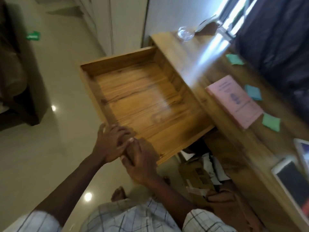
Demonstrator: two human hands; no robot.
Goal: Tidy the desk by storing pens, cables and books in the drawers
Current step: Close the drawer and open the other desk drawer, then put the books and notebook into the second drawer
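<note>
Both hands (127,151) gripping the open drawer's (143,101) front; wooden desk (192,67), pink book (234,101), glossy floor (66,81).

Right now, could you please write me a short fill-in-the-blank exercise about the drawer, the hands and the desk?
1. The wooden drawer is pulled open and its inside is ____.
2. The left hand and the right hand both rest on the drawer's ____ edge.
3. The book lying on the desk has a ____ cover.
4. A clear ____ object stands near the desk's far corner.

Missing words: empty; front; pink; glass
</note>
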